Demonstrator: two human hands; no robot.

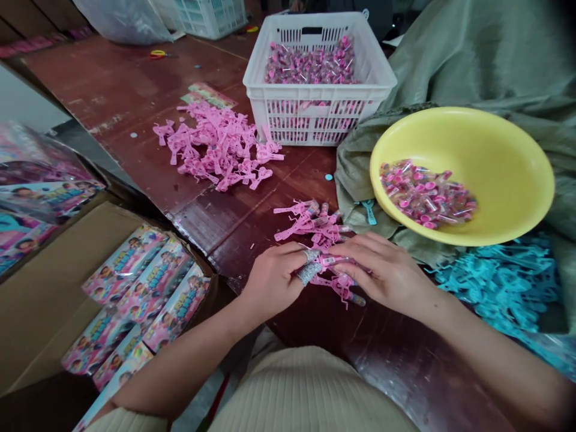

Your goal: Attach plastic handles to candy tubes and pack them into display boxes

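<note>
My left hand (276, 276) is closed, its thumb and forefinger wrapped in grey tape-like covers and pinching one end of a pink plastic piece (329, 261). From the other side, the fingers of my right hand (382, 270) close on a small clear tube joined to that piece; my fingers hide most of the tube. Around and beneath both hands lies a small heap of pink pieces with clear tubes attached (310, 222). Farther back on the table is a larger pile of loose pink plastic pieces (216, 144).
A yellow basin (504, 174) at right holds pink-capped tubes, as does the white crate (319, 93) behind. Turquoise plastic pieces (495, 282) lie at lower right. A cardboard box (45, 324) with printed packs stands left of the table (198, 216). Scissors (159, 54) lie far back.
</note>
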